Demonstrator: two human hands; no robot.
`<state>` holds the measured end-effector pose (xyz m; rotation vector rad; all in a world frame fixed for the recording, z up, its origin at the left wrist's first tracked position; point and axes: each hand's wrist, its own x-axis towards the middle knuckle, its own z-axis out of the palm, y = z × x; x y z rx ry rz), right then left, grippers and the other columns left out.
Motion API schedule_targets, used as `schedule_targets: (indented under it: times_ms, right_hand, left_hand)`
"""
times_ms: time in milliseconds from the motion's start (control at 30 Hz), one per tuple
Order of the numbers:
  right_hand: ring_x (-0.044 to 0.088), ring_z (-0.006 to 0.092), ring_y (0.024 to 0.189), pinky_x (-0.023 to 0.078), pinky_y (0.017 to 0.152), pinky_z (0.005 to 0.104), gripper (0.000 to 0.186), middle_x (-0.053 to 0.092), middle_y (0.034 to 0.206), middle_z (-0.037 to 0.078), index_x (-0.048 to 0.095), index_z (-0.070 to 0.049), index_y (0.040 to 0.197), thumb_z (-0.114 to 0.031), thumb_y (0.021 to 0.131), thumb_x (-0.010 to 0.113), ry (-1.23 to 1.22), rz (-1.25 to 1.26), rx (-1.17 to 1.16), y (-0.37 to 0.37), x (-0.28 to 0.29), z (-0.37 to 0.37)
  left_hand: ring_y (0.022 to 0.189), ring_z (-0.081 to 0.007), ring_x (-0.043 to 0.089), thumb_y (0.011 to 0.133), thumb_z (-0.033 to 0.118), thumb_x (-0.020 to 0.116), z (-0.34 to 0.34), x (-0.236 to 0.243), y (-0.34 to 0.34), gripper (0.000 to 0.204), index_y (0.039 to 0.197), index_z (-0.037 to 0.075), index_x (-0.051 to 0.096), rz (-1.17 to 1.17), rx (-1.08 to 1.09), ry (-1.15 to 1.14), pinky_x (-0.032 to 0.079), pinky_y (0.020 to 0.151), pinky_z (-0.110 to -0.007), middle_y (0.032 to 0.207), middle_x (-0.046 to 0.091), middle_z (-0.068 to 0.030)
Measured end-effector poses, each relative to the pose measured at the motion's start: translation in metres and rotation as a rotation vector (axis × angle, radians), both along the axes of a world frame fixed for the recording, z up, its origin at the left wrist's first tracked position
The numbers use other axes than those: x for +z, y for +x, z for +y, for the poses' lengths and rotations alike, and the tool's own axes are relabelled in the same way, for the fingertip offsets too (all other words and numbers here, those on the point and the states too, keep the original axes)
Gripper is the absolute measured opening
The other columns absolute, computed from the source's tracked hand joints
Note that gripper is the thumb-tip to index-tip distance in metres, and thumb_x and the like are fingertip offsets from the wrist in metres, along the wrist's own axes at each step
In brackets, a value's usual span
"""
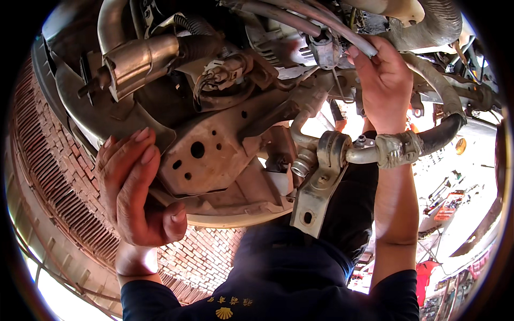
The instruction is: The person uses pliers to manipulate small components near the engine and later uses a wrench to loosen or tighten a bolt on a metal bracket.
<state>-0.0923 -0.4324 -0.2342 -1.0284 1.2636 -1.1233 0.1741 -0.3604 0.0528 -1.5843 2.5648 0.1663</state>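
Note:
My right hand (386, 88) reaches up among the parts under a vehicle. Its thumb and fingers close around the end of a grey hose (342, 33); some of its fingers are hidden. My left hand (134, 187) is raised at the left, fingers stretched out and thumb apart, with nothing in it. It is nearest to a dusty metal plate (206, 147) with several round and oval holes. Between my arms hangs a metal bracket (319, 198) with a slot, clamped around a rubber bushing (333, 148) on a bar.
A wrapped hose (399, 148) curves past my right forearm. Metal pipes (142, 59) and a wiring connector (222, 72) are at the upper left. A corrugated hose (436, 27) is at the upper right. Behind are a brick wall (217, 254) and a red item (425, 281).

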Motion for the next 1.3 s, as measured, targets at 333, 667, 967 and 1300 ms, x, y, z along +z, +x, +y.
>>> schedule_targets:
  times_ms: [333,667,967,1300]
  right_hand:
    - [0.072,0.0099,0.087,0.058,0.082,0.0265,0.02,0.077,0.097,0.007,0.074,-0.001,0.116,-0.006,0.097,0.076,-0.082,0.032,-0.025,-0.002,0.0,0.001]
    - [0.072,0.0126,0.088,0.058,0.082,0.0285,0.018,0.076,0.096,0.008,0.074,-0.001,0.114,-0.004,0.096,0.076,-0.09,0.003,0.018,-0.008,-0.006,-0.002]
    - [0.076,0.0229,0.091,0.061,0.082,0.0343,0.024,0.077,0.103,0.012,0.071,-0.003,0.117,-0.003,0.093,0.076,-0.198,0.197,0.118,-0.014,-0.004,-0.009]
    - [0.077,0.0261,0.094,0.063,0.083,0.0367,0.023,0.078,0.107,0.011,0.066,-0.003,0.115,-0.001,0.092,0.072,-0.209,0.186,0.172,-0.02,-0.002,-0.012]
  left_hand:
    - [0.12,-0.0394,0.068,0.105,0.048,0.055,0.002,-0.001,-0.002,0.06,0.134,-0.004,0.062,-0.017,0.026,-0.015,0.044,0.112,-0.06,0.127,0.07,-0.0253]
    - [0.121,-0.0398,0.067,0.105,0.046,0.055,0.005,-0.004,-0.001,0.059,0.135,-0.004,0.061,-0.004,0.02,-0.04,0.043,0.113,-0.06,0.129,0.069,-0.0255]
    - [0.122,-0.0406,0.066,0.106,0.045,0.054,0.006,-0.005,-0.002,0.059,0.136,-0.005,0.06,0.005,0.029,-0.04,0.042,0.114,-0.06,0.131,0.068,-0.026]
    - [0.122,-0.0401,0.066,0.105,0.044,0.054,0.007,-0.006,0.0,0.059,0.138,-0.005,0.059,0.009,0.023,-0.044,0.041,0.115,-0.06,0.131,0.068,-0.0263]
